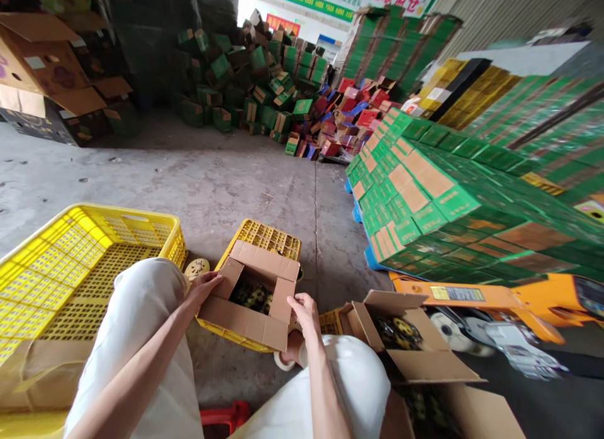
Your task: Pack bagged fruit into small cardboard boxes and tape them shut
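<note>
An open cardboard box (245,322) sits on an upturned-looking yellow crate (270,238) between my knees. Its flaps are folded outward, and dark items with yellow-green patterns (257,297) lie inside. My left hand (204,287) pinches the left flap at its outer edge. At the right flap, my right hand (304,310) holds the edge between thumb and fingers.
A large yellow crate (174,238) stands at the left. More open boxes (425,363) with similar contents are at the lower right, near an orange pallet jack (509,300). Stacked green boxes (425,206) stand on a blue pallet; loose boxes (259,99) are heaped behind.
</note>
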`<state>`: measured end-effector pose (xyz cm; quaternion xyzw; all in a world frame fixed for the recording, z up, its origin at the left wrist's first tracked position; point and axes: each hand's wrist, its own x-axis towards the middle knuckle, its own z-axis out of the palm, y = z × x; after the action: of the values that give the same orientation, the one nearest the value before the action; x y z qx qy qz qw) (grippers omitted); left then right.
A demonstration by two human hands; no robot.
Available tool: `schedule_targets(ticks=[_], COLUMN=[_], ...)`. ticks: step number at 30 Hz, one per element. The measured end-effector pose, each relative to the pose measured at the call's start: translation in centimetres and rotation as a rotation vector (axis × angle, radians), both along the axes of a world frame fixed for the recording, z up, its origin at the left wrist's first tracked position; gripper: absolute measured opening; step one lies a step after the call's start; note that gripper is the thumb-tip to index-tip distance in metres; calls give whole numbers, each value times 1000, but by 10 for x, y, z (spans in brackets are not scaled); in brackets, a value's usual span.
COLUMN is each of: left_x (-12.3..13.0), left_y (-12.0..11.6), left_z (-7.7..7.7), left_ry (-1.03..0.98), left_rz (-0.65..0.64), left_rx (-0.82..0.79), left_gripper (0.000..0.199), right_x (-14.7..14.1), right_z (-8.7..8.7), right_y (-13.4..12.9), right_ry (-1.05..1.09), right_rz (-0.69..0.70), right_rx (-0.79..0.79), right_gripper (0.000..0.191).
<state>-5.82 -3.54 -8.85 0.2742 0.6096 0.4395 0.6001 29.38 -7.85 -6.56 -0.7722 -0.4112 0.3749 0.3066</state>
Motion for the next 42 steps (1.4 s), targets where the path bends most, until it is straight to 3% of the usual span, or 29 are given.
schedule_targets(ticks=[9,16,29,42], left_x=[-3,-5,-2,-2], left_y=[3,5,8,5], left_z=[-3,-2,-13,-2], left_ry=[-28,-70,-137,-148], left_rz=[5,-3,44,89], left_rx=[-34,-75,-109,-152], left_gripper=[65,52,47,40], right_x=[2,3,5,3], right_z=[-4,-8,-10,-7], right_y=[0,-1,1,2], right_ry=[-2,-14,-37,-46], right_rz=[3,11,20,-2], right_rx=[15,19,19,26], right_gripper=[27,28,23,23])
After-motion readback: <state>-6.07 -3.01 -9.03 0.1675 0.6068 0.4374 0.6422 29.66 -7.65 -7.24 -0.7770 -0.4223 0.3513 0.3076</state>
